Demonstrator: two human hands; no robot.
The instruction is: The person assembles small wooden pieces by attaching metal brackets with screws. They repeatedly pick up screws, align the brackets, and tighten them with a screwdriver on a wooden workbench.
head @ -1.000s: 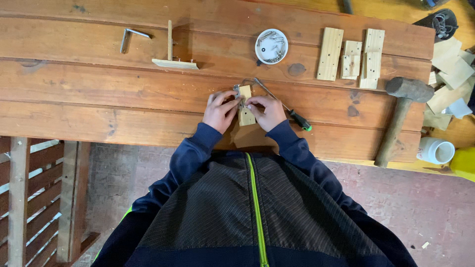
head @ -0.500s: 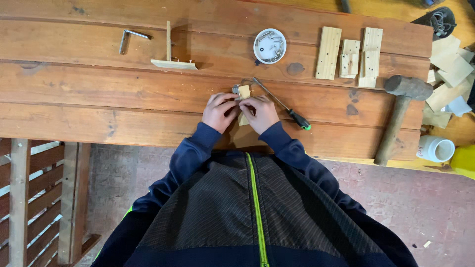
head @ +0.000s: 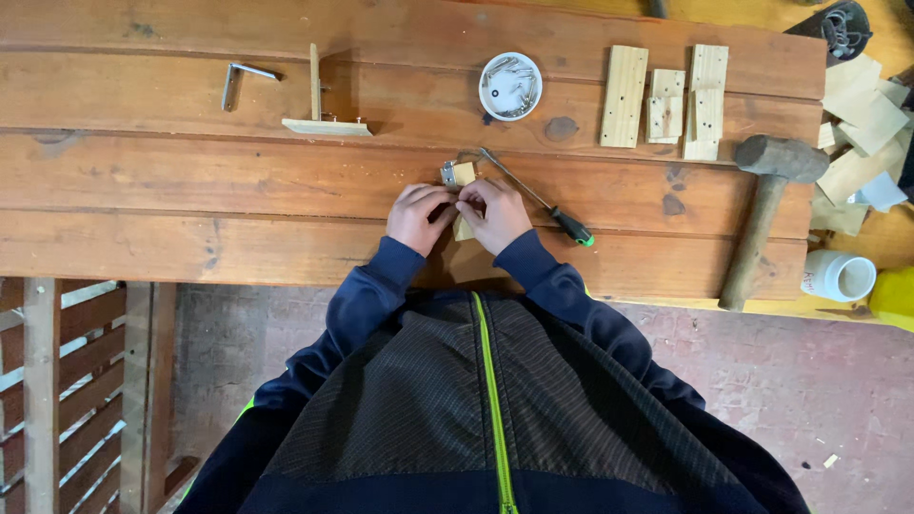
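Metal bracket (head: 240, 80): a bent grey angle piece, smooth, lying on the far-left planks of the wooden workbench (head: 190, 181), whose reddish boards show knots and grain.
Wooden assembly (head: 322, 103): two pale thin strips joined in an L, one standing upright on the other, small fasteners along its base.
Left hand (head: 417, 217): knuckles up, fingers curled inward and pressed onto the left side of the small block; dark blue sleeve reaches the wrist.
Small wood block (head: 464, 175): pale, squared softwood with a grey metal piece at its far-left corner; it sits at the middle of the bench, between both hands. Its long axis runs away from the person, near end hidden under the fingers.
Right hand (head: 495, 213): mirrored pose, fingers bent and pinching the block's right side, touching the left hand's fingertips.
Screwdriver (head: 538, 197): thin steel shaft, black handle with green tip, lying diagonally just beside the right hand.
White dish (head: 510, 87): round, holding shiny screws.
Wood slats (head: 666, 100): flat pale rectangles, side by side.
Mallet (head: 766, 209): dull heavy head, long wooden handle, near the right edge.
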